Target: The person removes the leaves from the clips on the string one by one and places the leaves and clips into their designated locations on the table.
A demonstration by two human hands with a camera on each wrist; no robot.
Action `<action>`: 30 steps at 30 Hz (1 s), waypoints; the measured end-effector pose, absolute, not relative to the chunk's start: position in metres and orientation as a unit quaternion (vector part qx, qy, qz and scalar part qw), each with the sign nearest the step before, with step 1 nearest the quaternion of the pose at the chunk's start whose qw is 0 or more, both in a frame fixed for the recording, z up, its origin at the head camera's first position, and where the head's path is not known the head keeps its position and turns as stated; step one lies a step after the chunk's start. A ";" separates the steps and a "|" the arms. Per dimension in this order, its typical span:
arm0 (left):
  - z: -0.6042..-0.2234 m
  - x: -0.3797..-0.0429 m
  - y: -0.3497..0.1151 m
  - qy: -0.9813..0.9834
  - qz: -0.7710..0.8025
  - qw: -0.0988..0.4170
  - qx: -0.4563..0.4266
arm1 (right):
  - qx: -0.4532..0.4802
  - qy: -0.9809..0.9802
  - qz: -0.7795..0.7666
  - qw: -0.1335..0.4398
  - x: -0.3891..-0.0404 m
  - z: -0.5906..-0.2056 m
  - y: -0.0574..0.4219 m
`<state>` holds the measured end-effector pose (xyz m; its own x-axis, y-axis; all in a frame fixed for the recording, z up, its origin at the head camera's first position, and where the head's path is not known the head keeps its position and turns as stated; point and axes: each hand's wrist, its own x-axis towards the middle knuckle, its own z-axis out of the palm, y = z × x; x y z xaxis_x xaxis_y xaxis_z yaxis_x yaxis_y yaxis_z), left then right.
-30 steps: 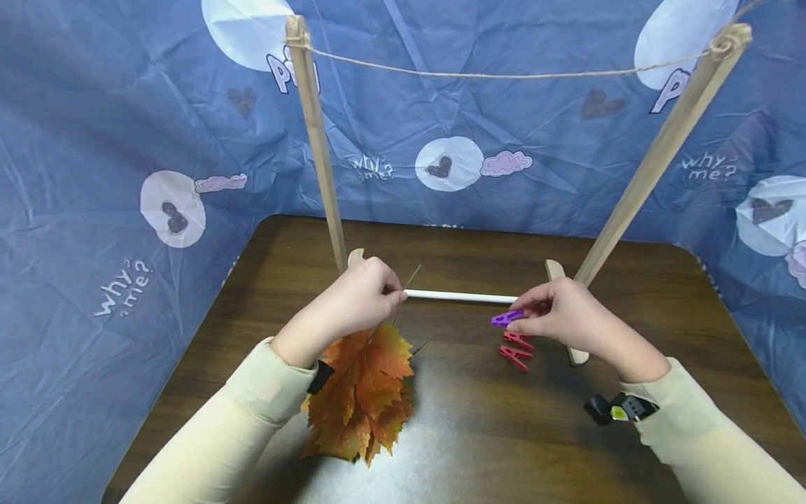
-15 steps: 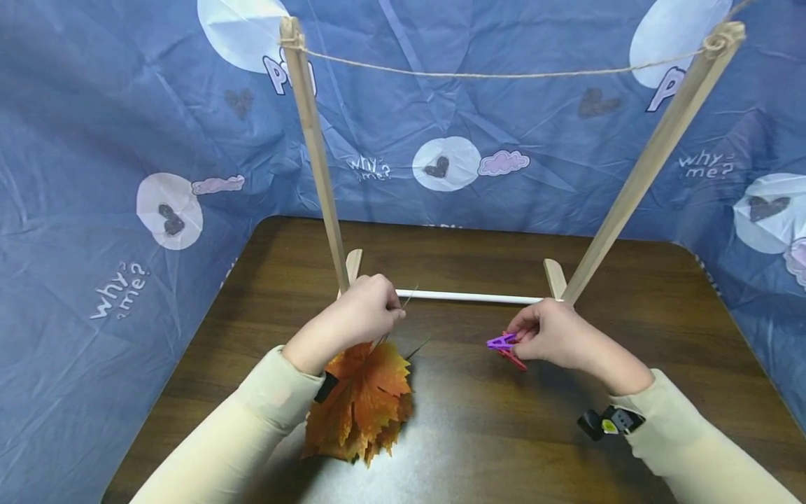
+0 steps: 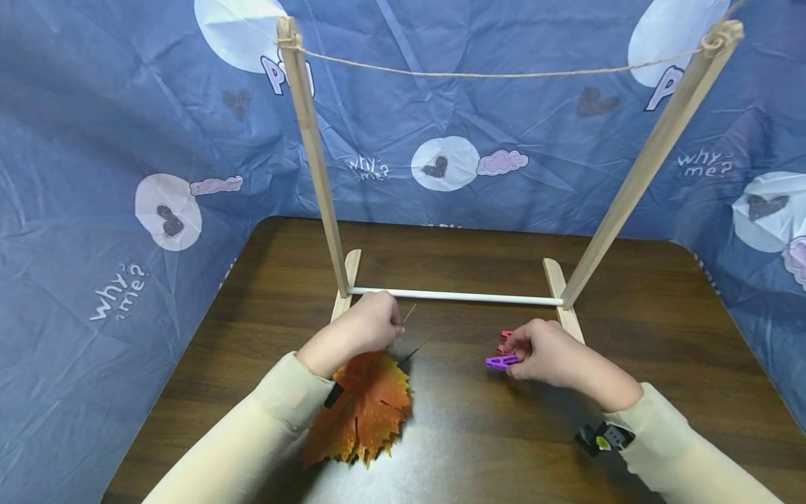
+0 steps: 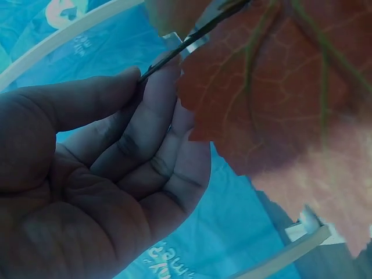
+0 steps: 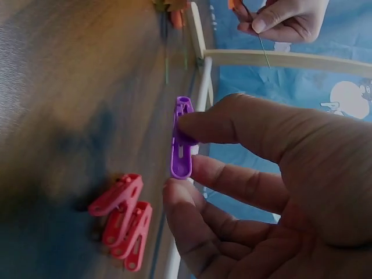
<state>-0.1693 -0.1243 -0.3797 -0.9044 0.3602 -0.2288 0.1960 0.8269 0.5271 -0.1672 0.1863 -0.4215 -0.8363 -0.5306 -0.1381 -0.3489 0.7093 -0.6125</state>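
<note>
My left hand (image 3: 368, 322) pinches the thin dark stem (image 4: 197, 36) of an artificial maple leaf between thumb and fingertip. That orange-red leaf (image 4: 273, 110) hangs beside the palm in the left wrist view. Under and below the hand in the head view lie orange and yellow leaves (image 3: 371, 413). My right hand (image 3: 554, 357) holds a purple clothespin (image 5: 182, 139) between thumb and fingers, above the table. Next to it on the table lie red clothespins (image 5: 125, 215), partly hidden behind the fingers in the head view.
A wooden frame stands at the back, with a left post (image 3: 311, 154), a right post (image 3: 648, 168) and a white rod (image 3: 460, 296) low between them. Twine (image 3: 478, 75) spans the post tops. Blue patterned cloth (image 3: 390, 203) hangs behind the brown table (image 3: 491, 448).
My left hand has come down and slightly nearer with the stem. The right hand, keeping the purple clothespin, has also moved nearer, past the red clothespins.
</note>
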 end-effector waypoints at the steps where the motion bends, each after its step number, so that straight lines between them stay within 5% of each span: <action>1: -0.382 -0.169 -0.124 0.943 0.251 0.162 0.145 | -0.243 0.912 -0.292 0.154 -0.166 -0.423 0.186; 18: -0.413 -0.178 -0.120 0.951 0.214 0.179 0.132 | -0.245 0.931 -0.230 0.143 -0.155 -0.436 0.186; 30: -0.432 -0.182 -0.117 0.967 0.170 0.132 0.138 | -0.223 0.940 -0.204 0.156 -0.153 -0.444 0.183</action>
<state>-0.1815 -0.1174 -0.4320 -0.9274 0.3113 -0.2075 0.2216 0.9040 0.3657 -0.1527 0.1827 -0.4444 -0.8513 -0.4839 -0.2025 -0.3565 0.8169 -0.4533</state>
